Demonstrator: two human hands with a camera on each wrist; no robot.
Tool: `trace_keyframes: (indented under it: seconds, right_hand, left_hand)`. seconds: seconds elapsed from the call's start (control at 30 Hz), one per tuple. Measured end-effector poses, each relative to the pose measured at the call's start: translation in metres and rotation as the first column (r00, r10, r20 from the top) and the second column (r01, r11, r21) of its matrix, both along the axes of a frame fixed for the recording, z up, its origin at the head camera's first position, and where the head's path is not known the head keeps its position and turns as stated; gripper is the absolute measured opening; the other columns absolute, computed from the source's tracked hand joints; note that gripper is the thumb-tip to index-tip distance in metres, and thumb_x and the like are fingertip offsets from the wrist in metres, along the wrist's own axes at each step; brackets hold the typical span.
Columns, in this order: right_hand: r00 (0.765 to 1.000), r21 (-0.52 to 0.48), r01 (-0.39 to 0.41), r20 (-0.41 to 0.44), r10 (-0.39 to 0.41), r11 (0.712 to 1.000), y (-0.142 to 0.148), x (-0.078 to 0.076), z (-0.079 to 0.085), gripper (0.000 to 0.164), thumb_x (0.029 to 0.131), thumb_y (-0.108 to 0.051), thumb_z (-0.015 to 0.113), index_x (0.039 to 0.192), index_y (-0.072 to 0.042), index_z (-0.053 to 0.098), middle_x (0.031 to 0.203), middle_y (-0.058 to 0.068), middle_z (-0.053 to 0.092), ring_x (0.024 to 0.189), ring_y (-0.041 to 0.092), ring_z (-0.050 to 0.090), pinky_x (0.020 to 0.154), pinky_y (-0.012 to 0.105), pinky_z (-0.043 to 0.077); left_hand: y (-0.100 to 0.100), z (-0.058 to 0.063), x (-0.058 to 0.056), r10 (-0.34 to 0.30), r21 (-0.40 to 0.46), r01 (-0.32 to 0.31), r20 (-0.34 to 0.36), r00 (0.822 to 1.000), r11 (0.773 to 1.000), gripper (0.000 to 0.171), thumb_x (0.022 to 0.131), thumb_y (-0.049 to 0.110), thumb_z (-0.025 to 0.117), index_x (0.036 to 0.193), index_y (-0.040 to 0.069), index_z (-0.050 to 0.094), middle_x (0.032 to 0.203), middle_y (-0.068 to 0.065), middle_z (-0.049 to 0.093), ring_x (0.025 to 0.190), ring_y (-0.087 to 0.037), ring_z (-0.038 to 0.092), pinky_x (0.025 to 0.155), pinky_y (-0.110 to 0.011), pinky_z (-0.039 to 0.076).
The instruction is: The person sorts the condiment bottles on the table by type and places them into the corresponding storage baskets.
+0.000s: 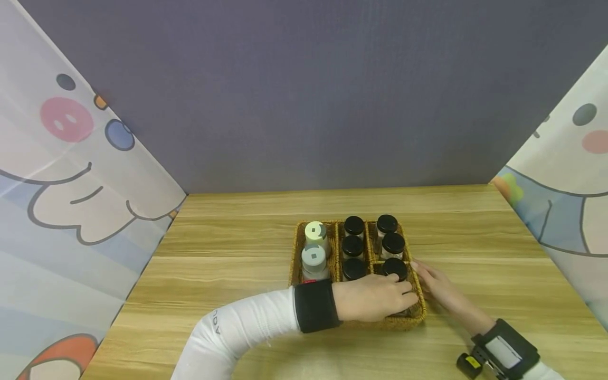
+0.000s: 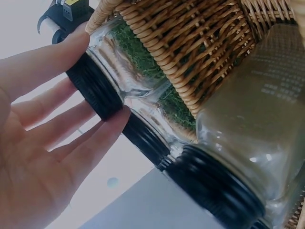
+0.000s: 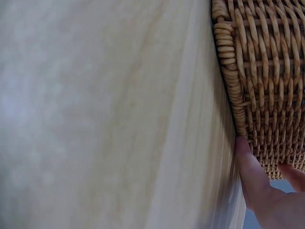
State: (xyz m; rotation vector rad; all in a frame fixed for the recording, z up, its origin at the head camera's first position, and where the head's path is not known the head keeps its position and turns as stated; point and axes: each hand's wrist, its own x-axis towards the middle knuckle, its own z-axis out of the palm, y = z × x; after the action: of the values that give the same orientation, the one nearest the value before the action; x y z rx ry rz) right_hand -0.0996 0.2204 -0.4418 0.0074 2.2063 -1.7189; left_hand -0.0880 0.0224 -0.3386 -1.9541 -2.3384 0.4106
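A woven basket (image 1: pixel 423 311) with compartments stands on the wooden table, holding several black-lidded glass jars. My left hand (image 1: pixel 375 298) reaches over its front right compartment. In the left wrist view, the thumb and fingers of that hand (image 2: pixel 52 124) grip the black lid (image 2: pixel 95 86) of a jar with green and brownish contents (image 2: pixel 138 57). A second jar's lid (image 2: pixel 145 136) sits close beside it. My right hand (image 1: pixel 439 287) rests against the basket's right side, its fingers extended along the wicker wall (image 3: pixel 271 86); part of that hand is out of sight.
Two pale-lidded bottles (image 1: pixel 313 258) stand in the left compartment. The middle one holds a column of black-lidded jars (image 1: pixel 353 246). More jars (image 1: pixel 393 244) fill the back right. A grey panel (image 1: pixel 332 105) rises behind the table (image 1: pixel 228 232), with printed cloth (image 1: pixel 71 174) at the sides.
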Motion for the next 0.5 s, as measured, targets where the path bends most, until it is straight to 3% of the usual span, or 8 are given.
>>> trace_keyframes:
  seconds: [0.13,0.5]
  right_hand:
    - [1.0,0.005,-0.008,-0.015,0.008,1.0,0.0,0.001,0.001,0.063,0.097,-0.035,0.029,0.135,0.013,0.013,0.129,0.038,0.028,0.112,0.043,0.042,0.083,0.04,0.048]
    - [1.0,-0.012,0.003,-0.002,-0.003,1.0,-0.001,0.0,0.0,0.065,0.096,-0.037,0.03,0.136,0.012,0.014,0.129,0.037,0.031,0.111,0.04,0.045,0.082,0.036,0.049]
  left_hand:
    - [-0.002,0.002,0.001,-0.014,0.011,0.014,-0.015,1.0,1.0,0.025,0.091,0.018,0.05,0.115,0.016,0.054,0.113,0.003,0.054,0.091,-0.008,0.051,0.077,-0.012,0.041]
    - [-0.012,0.006,0.0,-0.012,0.067,0.008,0.051,0.999,0.998,0.026,0.09,0.017,0.05,0.115,0.018,0.058,0.115,-0.002,0.054,0.093,-0.01,0.053,0.074,-0.01,0.043]
